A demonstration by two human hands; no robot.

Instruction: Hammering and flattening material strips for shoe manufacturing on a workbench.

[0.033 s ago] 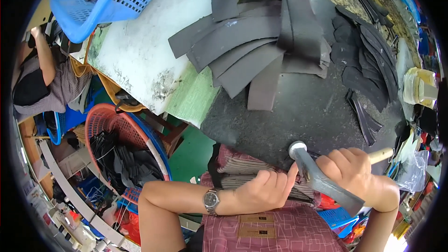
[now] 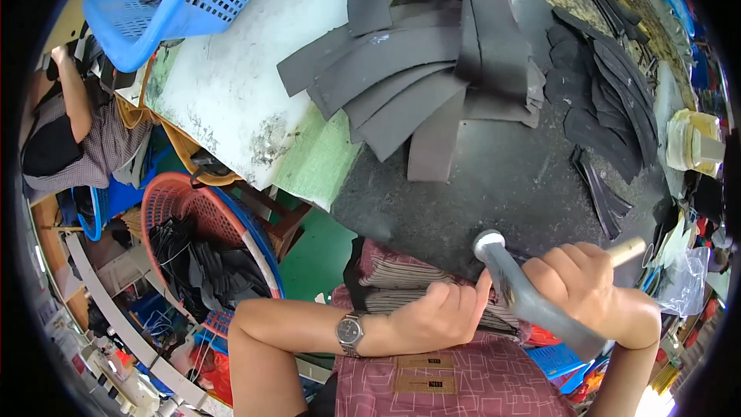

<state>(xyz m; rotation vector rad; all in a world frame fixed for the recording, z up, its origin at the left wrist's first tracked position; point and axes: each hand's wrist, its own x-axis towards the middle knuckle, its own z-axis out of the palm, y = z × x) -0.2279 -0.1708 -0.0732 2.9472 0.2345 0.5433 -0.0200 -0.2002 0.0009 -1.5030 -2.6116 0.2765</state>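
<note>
My right hand is wrapped round the pale wooden handle of a hammer. The hammer's grey metal head slants over the near edge of the dark worktop, its round, shiny face at the upper left. My left hand is curled close in front of the apron, its index finger reaching up beside the hammer head. Whatever that hand may hold is hidden. Dark grey curved sheet pieces lie fanned and overlapping farther back. Nearer me, one brownish-grey strip sticks out from under them.
Black curved pieces are piled at the right, with narrow dark strips nearby. A blue basket stands at the back left. Below the table's left edge, a red basket holds black pieces. Another person is at the far left.
The hammer head has shifted very slightly up and to the left, with its handle end lifted a little. My left hand has hardly moved.
</note>
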